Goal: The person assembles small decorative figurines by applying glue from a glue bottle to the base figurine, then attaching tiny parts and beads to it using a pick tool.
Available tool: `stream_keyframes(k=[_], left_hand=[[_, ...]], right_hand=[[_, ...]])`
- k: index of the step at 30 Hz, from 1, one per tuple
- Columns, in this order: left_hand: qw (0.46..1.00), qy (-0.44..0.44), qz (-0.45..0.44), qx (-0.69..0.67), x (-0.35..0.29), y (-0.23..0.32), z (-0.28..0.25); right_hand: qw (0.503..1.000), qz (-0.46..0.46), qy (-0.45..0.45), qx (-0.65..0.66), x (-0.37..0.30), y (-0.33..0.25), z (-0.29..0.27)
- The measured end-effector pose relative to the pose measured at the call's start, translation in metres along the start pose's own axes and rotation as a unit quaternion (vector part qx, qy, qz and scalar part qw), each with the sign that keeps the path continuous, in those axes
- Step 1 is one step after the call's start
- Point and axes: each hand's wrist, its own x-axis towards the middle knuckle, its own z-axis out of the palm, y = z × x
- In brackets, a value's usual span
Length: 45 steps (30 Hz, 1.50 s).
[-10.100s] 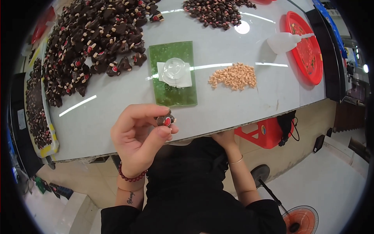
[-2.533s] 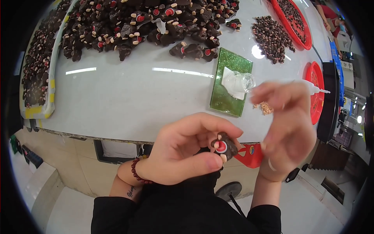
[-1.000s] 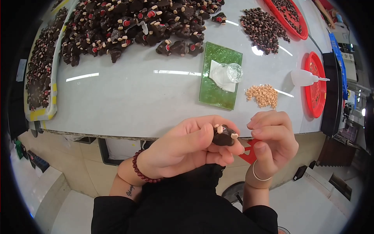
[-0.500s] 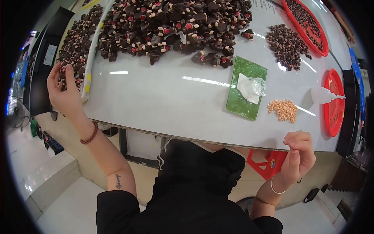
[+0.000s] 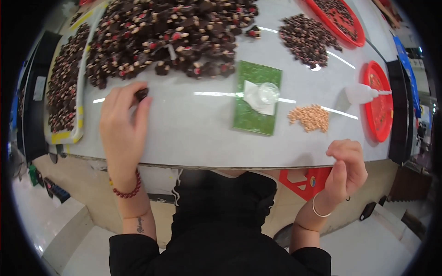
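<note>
My left hand (image 5: 123, 122) is over the table's near left part, pinching a small dark brown piece (image 5: 142, 94) between thumb and fingers. Beyond it spreads a big heap of dark brown pieces (image 5: 161, 32), many with cream pegs and some with red discs. My right hand (image 5: 346, 170) hovers at the table's near edge with its fingers curled toward the thumb; whatever it may hold is too small to make out. Nearest to it lies a small pile of cream pegs (image 5: 313, 117). A green board (image 5: 251, 120) bears a clear round cup (image 5: 267, 94) on white paper.
At the left stands a white tray (image 5: 79, 122) full of dark pieces. A pile of small brown bits (image 5: 306, 39) lies at the far right, beside a red tray (image 5: 359, 40). A white squeeze bottle (image 5: 359, 94) rests by another red tray (image 5: 382, 133).
My left hand has come from the left tray rightward over the table, with a dark brown piece in its fingers. My right hand stays curled near the table edge. The whole view has shifted.
</note>
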Motion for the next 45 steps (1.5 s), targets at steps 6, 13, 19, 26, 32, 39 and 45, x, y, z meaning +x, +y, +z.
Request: stream_keyframes(k=[6, 13, 19, 26, 32, 39, 45], left_hand=[[0.999, -0.008, 0.000, -0.052, -0.017, 0.014, -0.003], [0.816, -0.056, 0.033, -0.574, -0.039, 0.060, 0.014], [0.571, -0.316, -0.022, -0.758, -0.049, 0.087, 0.034], [0.457, -0.391, -0.089, -0.794, -0.072, 0.089, 0.054], [0.445, -0.398, -0.109, -0.794, -0.069, 0.085, 0.047], [0.463, -0.437, -0.052, -0.769, -0.059, 0.080, 0.044], [0.461, -0.442, -0.069, -0.766, -0.061, 0.078, 0.045]], right_hand=[[0.962, -0.021, 0.020, -0.272, -0.002, 0.031, -0.019], [0.961, -0.007, -0.015, -0.274, 0.009, 0.034, -0.020], [0.952, -0.056, -0.100, -0.285, 0.070, 0.030, 0.000], [0.907, -0.092, -0.201, -0.359, 0.115, 0.064, 0.013], [0.909, -0.099, -0.207, -0.347, 0.108, 0.061, 0.016], [0.904, -0.122, -0.179, -0.368, 0.107, 0.064, 0.016], [0.917, -0.080, -0.174, -0.350, 0.105, 0.059, 0.017]])
